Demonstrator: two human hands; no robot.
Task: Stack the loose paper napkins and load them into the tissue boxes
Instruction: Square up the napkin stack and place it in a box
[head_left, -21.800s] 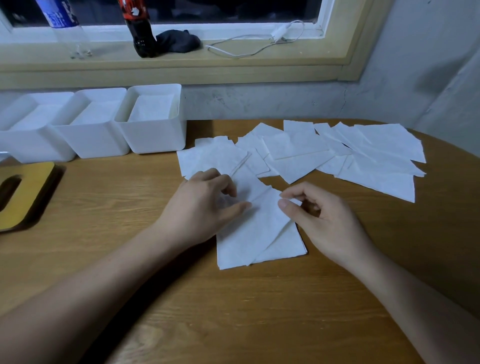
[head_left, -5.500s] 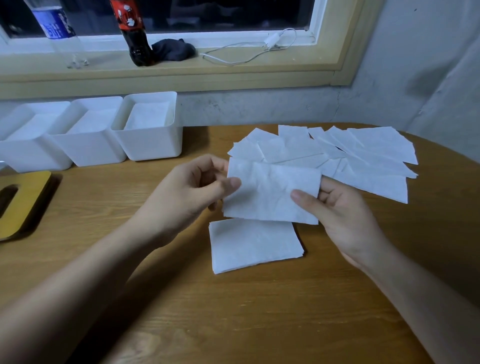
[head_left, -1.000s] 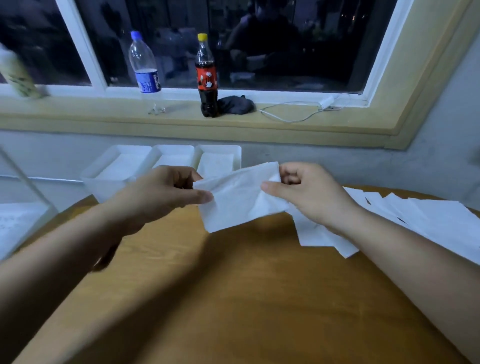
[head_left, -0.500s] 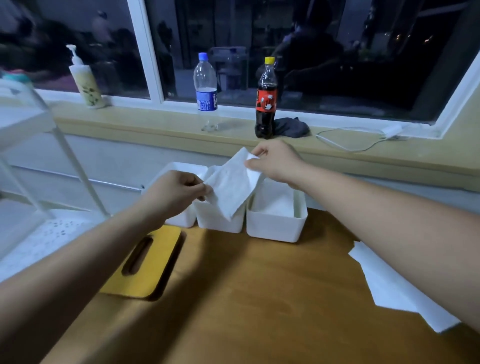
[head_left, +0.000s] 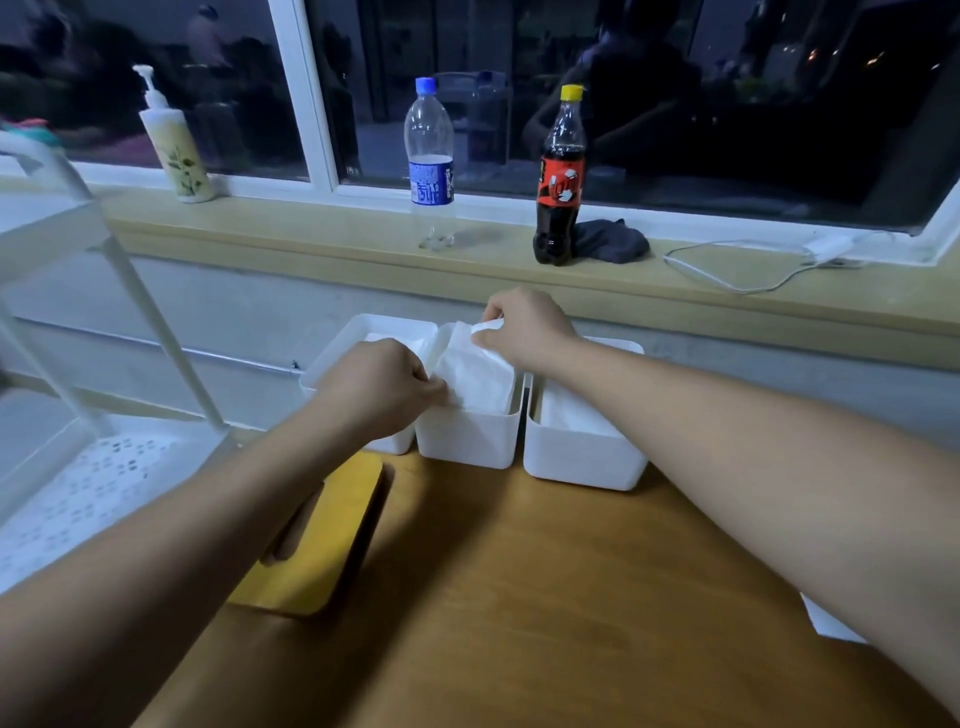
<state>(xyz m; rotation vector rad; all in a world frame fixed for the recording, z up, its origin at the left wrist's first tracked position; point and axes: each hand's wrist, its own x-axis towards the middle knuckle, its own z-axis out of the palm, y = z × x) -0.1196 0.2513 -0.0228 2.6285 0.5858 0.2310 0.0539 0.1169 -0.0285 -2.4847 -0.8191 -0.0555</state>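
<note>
Three white tissue boxes stand in a row at the table's far edge. My left hand (head_left: 376, 392) pinches the near corner of a white napkin stack (head_left: 475, 371), and my right hand (head_left: 524, 327) pinches its far corner. The stack sits tilted in the mouth of the middle box (head_left: 470, 444). The right box (head_left: 579, 460) holds napkins inside. The left box (head_left: 363, 338) is mostly hidden behind my left hand. One loose napkin corner (head_left: 826, 623) shows under my right forearm at the right edge.
A yellow wooden lid with a slot (head_left: 319, 545) lies on the table under my left forearm. A white shelf rack (head_left: 78, 364) stands at the left. On the windowsill stand a water bottle (head_left: 429, 156), a cola bottle (head_left: 560, 182), a pump bottle (head_left: 174, 140), a dark cloth and a white cable.
Both hands have carried the napkin stack from above the table over to the middle box and lowered it into the opening. The view has swung left, away from the loose napkins.
</note>
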